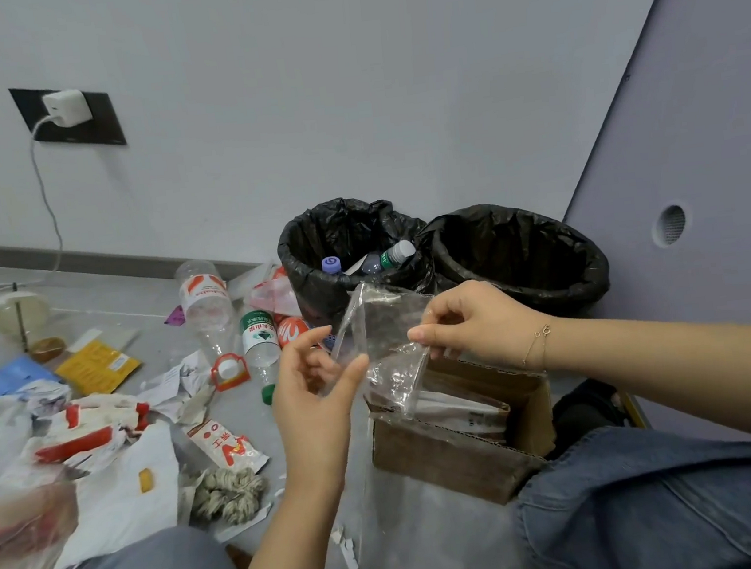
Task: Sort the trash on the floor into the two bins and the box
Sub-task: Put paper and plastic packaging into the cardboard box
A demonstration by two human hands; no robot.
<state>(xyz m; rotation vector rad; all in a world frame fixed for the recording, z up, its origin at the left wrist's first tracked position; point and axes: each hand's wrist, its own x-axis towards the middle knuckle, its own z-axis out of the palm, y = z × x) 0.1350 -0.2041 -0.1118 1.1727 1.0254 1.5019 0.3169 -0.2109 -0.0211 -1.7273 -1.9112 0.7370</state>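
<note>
Two bins in the middle of the frame, both lined with black bags: the left bin (316,262) shows two bottle tops poking up inside, the right bin (523,255) looks dark inside and nothing can be made out in it. One cardboard box (452,461) sits just below them, flaps up, with paper packets in it. Both hands are up over the box with one clear plastic bag (384,343) stretched between them. The right hand (475,324) comes in from the right edge, fingers curled, pinching the bag's upper right edge. The left hand (316,397) rises from the bottom centre, thumb and fingers half curled, meeting the bag's left side, though the grip is hard to read through the film. Over on the left, the floor pile: two clear bottles (208,302) lying side by side, one yellow packet (97,367), crumpled wrappers (88,435).
</note>
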